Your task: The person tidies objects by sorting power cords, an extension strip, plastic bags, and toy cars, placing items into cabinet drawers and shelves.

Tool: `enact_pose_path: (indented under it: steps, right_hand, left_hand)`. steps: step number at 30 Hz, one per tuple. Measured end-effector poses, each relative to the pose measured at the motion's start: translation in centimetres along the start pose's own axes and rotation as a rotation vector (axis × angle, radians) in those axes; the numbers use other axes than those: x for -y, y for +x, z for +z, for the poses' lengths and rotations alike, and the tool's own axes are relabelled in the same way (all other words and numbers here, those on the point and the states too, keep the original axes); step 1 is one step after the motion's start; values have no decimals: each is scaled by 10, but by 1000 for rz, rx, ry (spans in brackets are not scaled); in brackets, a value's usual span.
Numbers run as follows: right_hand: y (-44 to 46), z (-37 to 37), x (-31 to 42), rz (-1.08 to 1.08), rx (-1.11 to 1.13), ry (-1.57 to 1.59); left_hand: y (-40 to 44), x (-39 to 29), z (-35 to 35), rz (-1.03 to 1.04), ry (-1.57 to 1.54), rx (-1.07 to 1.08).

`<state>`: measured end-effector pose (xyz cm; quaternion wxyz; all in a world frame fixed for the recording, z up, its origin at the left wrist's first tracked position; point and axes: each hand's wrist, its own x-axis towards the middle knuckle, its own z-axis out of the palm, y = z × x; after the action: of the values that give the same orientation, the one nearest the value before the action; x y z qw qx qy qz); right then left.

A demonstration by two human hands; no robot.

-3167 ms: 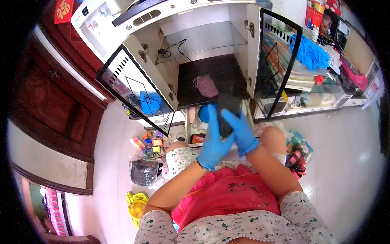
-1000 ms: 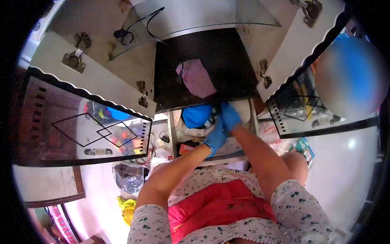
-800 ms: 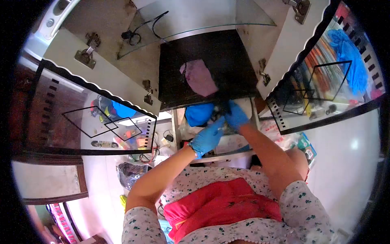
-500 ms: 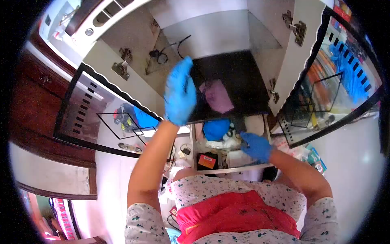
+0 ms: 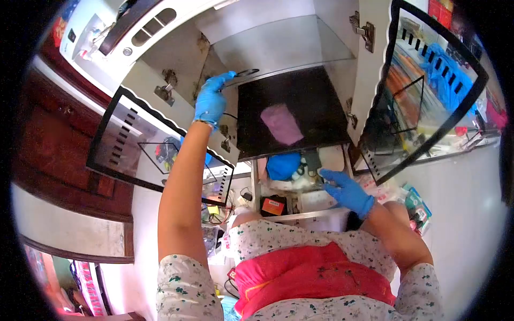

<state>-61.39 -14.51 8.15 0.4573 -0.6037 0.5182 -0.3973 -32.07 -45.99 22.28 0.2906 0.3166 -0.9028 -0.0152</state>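
- Reaching into the cabinet at upper centre, the left hand [image 5: 211,101] has come up to a thin black plastic cable [image 5: 249,73]; its fingers are bent nearly closed and appear to pinch the cable, a loop of which juts past the fingertips.
- Half a second ago that cable lay untouched by the cabinet's left wall (the hand was then raised in front of the opening), so attention seems to have passed from the drawer to the cable.
- Hanging over the right side of the open white drawer [image 5: 305,215], lower centre, the right hand [image 5: 347,191] has fingers loosely parted; no held object shows, though the gap by the thumb is hard to read.
- Inside the drawer sit a bright blue fabric bundle [image 5: 284,166], a dark grey item [image 5: 312,159] and a black box with an orange label [image 5: 273,205].
- Unshifted, the crumpled mauve cloth [image 5: 282,124] lies on the matte black shelf [image 5: 321,101], centre of the frame.
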Motion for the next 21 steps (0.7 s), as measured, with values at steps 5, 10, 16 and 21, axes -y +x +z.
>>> enact_pose_path:
  steps: [5, 10, 16, 21]
  right_hand:
    - [4, 3, 28, 165, 23, 320]
    - [-18, 44, 108, 245, 490, 1416]
    - [-51, 59, 178, -31, 322, 1193]
    - [-62, 60, 187, 139, 260, 1123]
  left_hand:
    - [-27, -119, -62, -507, -1097, -241]
    - [-79, -223, -78, -609, -1769, -308]
    - [-134, -276, -69, -650, -1818, -346]
    - [-152, -302, -68, -591, -1839, -327]
